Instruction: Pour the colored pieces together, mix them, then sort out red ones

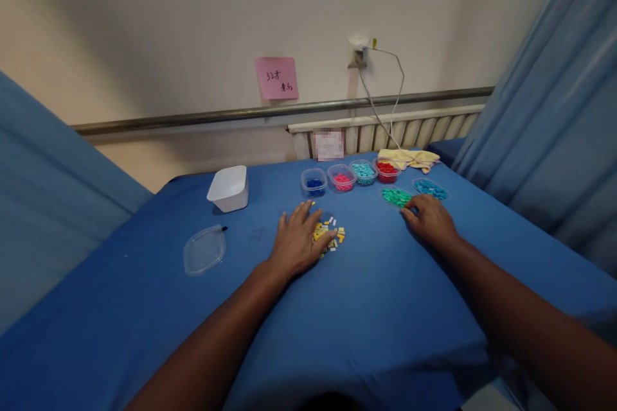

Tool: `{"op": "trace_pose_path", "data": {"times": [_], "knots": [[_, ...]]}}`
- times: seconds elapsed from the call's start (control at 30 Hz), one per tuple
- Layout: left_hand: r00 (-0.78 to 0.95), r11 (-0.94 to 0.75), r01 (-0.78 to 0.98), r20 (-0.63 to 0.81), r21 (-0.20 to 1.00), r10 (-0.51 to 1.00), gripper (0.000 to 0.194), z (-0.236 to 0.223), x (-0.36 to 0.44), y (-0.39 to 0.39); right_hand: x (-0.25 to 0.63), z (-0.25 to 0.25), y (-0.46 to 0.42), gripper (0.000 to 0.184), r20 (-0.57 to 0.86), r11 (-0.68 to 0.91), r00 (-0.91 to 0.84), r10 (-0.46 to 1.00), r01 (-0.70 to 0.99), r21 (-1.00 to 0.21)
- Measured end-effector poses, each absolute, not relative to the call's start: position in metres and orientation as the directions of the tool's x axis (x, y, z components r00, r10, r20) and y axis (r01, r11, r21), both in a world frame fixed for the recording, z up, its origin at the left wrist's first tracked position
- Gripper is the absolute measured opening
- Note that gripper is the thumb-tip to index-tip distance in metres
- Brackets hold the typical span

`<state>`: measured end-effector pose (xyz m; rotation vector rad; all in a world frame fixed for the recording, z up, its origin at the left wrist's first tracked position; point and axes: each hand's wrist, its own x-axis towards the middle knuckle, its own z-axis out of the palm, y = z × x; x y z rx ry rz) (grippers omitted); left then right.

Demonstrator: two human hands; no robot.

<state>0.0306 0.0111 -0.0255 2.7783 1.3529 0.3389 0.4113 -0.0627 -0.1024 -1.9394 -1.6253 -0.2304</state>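
Observation:
My left hand lies flat with its fingers spread, over the left side of a loose pile of small yellow and white pieces. Part of that pile is hidden under the palm and thumb. At the near right edge of a shallow clear tray of green pieces is my right hand, its fingers curled and the thumb drawn close to them. Whatever sits between those fingertips is too small to make out. Just behind it lies another shallow tray with blue-teal pieces.
Clear tubs hold dark blue pieces, pink pieces, light blue pieces and red pieces. A yellow cloth lies behind. To the left are a white tub and a clear lid. Blue curtains flank the bed.

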Motion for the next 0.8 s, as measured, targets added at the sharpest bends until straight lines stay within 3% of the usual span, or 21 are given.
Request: {"op": "trace_pose_path", "data": {"times": [0.2,0.33,0.43,0.53,0.6,0.7,0.8], "knots": [[0.673,-0.649,0.701,0.027,0.295,0.739,0.073,-0.020,0.038,0.059,0.389,-0.093,-0.075,0.022,0.509,0.214,-0.030,0.860,0.927,-0.307],[0.770,-0.747,0.588,0.066,0.312,0.634,0.067,-0.011,0.039,0.064,0.374,-0.087,-0.083,0.020,0.507,0.359,-0.144,0.850,0.862,-0.358],[0.800,-0.798,0.547,0.123,0.253,0.588,0.068,-0.002,0.034,0.052,0.371,-0.085,-0.082,0.031,0.511,0.323,-0.074,0.856,0.849,-0.418],[0.786,-0.799,0.552,0.171,0.239,0.594,0.068,-0.003,0.023,0.043,0.374,-0.082,-0.075,0.069,0.392,0.197,0.008,0.920,0.855,-0.480],[0.737,-0.765,0.570,0.227,0.300,0.637,0.064,-0.009,0.015,0.040,0.377,-0.080,-0.068,0.093,0.249,0.137,-0.010,0.968,0.855,-0.500],[0.609,-0.671,0.613,0.291,0.418,0.738,0.061,-0.024,0.001,0.038,0.377,-0.078,-0.060,0.101,0.162,0.144,-0.066,0.985,0.831,-0.537],[0.619,-0.657,0.624,0.247,0.422,0.746,0.063,-0.034,-0.009,0.030,0.373,-0.076,-0.059,0.100,0.174,0.150,-0.060,0.983,0.808,-0.570]]}}
